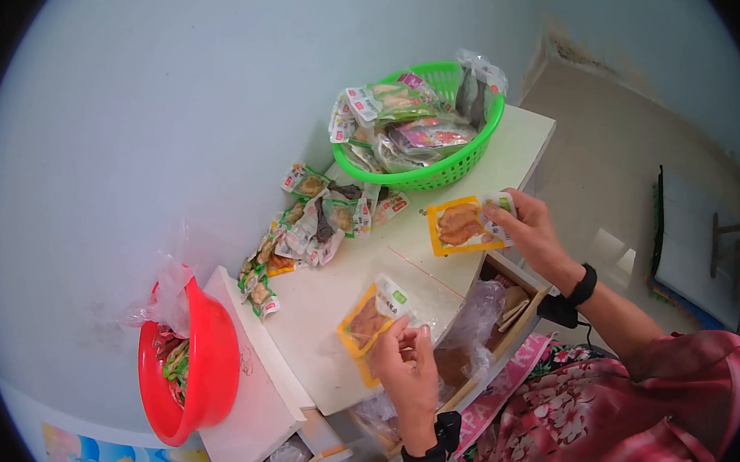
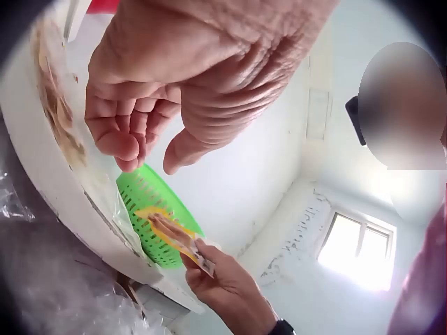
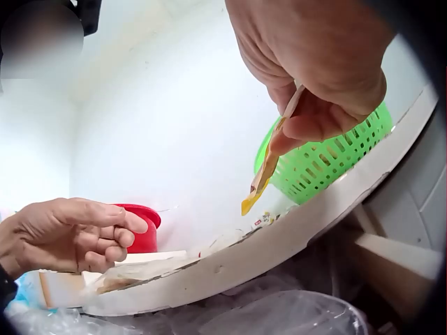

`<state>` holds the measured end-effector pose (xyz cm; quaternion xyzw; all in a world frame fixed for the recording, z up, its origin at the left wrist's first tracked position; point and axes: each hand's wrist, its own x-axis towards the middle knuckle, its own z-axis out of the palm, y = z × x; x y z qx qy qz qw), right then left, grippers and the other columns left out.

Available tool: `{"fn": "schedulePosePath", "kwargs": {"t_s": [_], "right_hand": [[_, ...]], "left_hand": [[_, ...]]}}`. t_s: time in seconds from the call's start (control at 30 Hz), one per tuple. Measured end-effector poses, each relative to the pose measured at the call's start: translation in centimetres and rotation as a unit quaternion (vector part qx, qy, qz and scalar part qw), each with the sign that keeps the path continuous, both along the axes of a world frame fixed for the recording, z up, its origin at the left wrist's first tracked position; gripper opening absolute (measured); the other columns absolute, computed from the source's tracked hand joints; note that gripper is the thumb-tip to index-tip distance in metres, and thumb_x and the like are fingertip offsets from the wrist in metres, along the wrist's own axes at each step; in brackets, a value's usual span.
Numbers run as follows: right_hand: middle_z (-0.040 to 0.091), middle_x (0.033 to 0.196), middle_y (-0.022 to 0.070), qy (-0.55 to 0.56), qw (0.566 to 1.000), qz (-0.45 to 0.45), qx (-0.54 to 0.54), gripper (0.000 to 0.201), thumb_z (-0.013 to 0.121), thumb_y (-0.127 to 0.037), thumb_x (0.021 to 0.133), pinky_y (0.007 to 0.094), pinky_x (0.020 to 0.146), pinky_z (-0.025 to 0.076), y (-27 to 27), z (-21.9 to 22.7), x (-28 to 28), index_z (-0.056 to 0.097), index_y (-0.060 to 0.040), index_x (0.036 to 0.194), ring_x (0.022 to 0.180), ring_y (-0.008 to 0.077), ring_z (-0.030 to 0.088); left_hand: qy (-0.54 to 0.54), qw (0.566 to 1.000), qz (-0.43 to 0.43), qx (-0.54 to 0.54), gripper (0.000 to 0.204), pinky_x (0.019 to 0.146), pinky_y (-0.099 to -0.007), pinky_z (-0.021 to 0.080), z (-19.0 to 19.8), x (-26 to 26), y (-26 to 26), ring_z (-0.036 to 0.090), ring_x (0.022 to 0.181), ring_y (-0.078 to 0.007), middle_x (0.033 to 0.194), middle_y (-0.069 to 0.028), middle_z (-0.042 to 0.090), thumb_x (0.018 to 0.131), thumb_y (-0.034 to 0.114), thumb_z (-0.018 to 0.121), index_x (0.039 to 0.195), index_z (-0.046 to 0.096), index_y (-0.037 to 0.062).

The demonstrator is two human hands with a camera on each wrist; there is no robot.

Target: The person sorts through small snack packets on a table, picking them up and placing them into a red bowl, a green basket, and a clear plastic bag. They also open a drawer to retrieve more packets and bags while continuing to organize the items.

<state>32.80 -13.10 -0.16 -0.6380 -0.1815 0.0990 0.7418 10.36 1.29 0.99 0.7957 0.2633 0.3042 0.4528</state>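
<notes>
My right hand (image 1: 537, 231) pinches a yellow-edged snack packet (image 1: 459, 226) by its pale end, raised over the table's front edge. A clear window on the packet shows brown food inside. My left hand (image 1: 407, 374) hovers with loosely bent fingers, and the left wrist view shows a gap between thumb and fingertips. Just beyond it, a second yellow-edged packet (image 1: 367, 321) lies on the white table (image 1: 310, 357). In the right wrist view the held packet (image 3: 265, 171) hangs edge-on from the fingers, while the left hand (image 3: 77, 234) is bare.
A green basket (image 1: 444, 173) full of packets stands at the back. Several small packets (image 1: 309, 227) are heaped along the wall. A red basin (image 1: 215, 356) with wrappers and a plastic bag sits at left. An open drawer (image 1: 525, 323) with plastic bags juts out in front.
</notes>
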Motion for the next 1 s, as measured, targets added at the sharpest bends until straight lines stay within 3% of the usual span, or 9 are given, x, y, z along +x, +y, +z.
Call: {"fn": "schedulePosePath", "kwargs": {"t_s": [0.2,0.3,0.4,0.5,0.6,0.7,0.8,0.9,1.0], "right_hand": [[0.065,0.083,-0.0039,-0.073,0.996,0.041,0.018,0.019,0.07,-0.019,0.1,0.0252,0.061,0.049,3.5,-3.7,0.3,0.07,0.0,0.1,0.074,0.0031,0.055],[0.065,0.083,-0.0043,0.051,0.991,0.095,0.073,0.021,0.071,-0.02,0.101,0.0248,0.064,0.047,3.5,-2.8,-0.8,0.071,0.0009,0.1,0.076,0.0028,0.054],[0.07,0.092,-0.0029,0.039,0.988,0.148,0.012,0.021,0.071,-0.02,0.101,0.0229,0.068,0.048,2.4,-2.8,-0.9,0.07,0.0015,0.103,0.08,0.0024,0.057],[0.067,0.089,-0.004,0.038,0.983,0.172,0.044,0.021,0.072,-0.021,0.1,0.0241,0.068,0.047,2.1,-2.5,-2.0,0.072,0.0,0.103,0.079,0.0022,0.053],[0.067,0.091,-0.0034,0.017,0.979,0.204,0.003,0.023,0.071,-0.021,0.1,0.025,0.069,0.048,1.8,-2.3,-2.5,0.071,0.0008,0.105,0.081,0.0027,0.054],[0.067,0.09,-0.0028,0.013,0.975,0.221,-0.014,0.025,0.07,-0.022,0.101,0.0264,0.07,0.049,2.3,-1.5,-3.2,0.07,0.0024,0.106,0.083,0.004,0.054],[0.067,0.09,-0.0019,-0.008,0.977,0.211,-0.022,0.026,0.069,-0.021,0.101,0.0274,0.071,0.049,3.1,-1.9,-3.1,0.069,0.0039,0.106,0.082,0.005,0.054],[0.066,0.088,-0.0013,-0.009,0.981,0.195,0.007,0.025,0.068,-0.021,0.101,0.0283,0.07,0.048,3.6,-1.5,-3.5,0.068,0.0042,0.103,0.082,0.0056,0.053],[0.065,0.085,-0.0015,-0.014,0.983,0.179,-0.031,0.024,0.068,-0.019,0.101,0.0285,0.07,0.048,3.8,-2.7,-3.0,0.067,0.0042,0.101,0.082,0.0053,0.052]], "left_hand": [[-0.022,0.999,-0.009,-0.023,0.035,0.076,-0.026,0.051,-1.3,1.2,-0.7,0.064,0.09,-0.0117,0.101,-0.0075,0.069,0.097,0.013,0.072,0.127,0.062,-0.0023],[-0.032,0.999,-0.004,-0.044,0.038,0.076,-0.0251,0.051,-1.9,1.4,-0.6,0.064,0.09,-0.0111,0.104,-0.008,0.068,0.097,0.013,0.073,0.13,0.059,-0.0029],[-0.037,0.998,0.009,-0.05,0.041,0.073,-0.0243,0.05,-1.8,1.6,-0.6,0.061,0.086,-0.0101,0.101,-0.0068,0.067,0.096,0.016,0.076,0.128,0.059,-0.0032],[-0.028,0.998,0.027,-0.052,0.042,0.07,-0.025,0.048,-0.6,2.3,-1.3,0.058,0.081,-0.0098,0.097,-0.0056,0.065,0.093,0.02,0.079,0.124,0.061,-0.0024],[0.022,0.996,0.07,0.059,0.041,0.068,-0.0272,0.048,-0.5,2.9,-1.7,0.057,0.076,-0.0127,0.095,-0.0067,0.064,0.091,0.023,0.082,0.118,0.063,-0.0015],[0.028,0.983,0.088,0.158,0.028,0.067,-0.0303,0.049,-1.3,3.6,-1.3,0.06,0.072,-0.0166,0.09,-0.0089,0.065,0.091,0.019,0.079,0.107,0.065,-0.0003],[0.043,0.981,0.08,0.172,0.019,0.063,-0.0384,0.049,-2.6,3.5,-0.2,0.062,0.068,-0.0263,0.088,-0.0116,0.064,0.089,0.011,0.076,0.1,0.063,0.0026],[0.009,0.983,0.09,0.158,0.006,0.062,-0.0333,0.051,-1.4,3.4,-0.6,0.065,0.065,-0.0185,0.078,-0.0103,0.067,0.093,0.004,0.07,0.094,0.065,0.0005],[0.009,0.982,0.098,0.158,0.005,0.061,-0.0319,0.052,-0.9,3.3,-1.4,0.065,0.063,-0.0178,0.078,-0.0099,0.068,0.093,0.002,0.069,0.095,0.065,0.0007]]}}
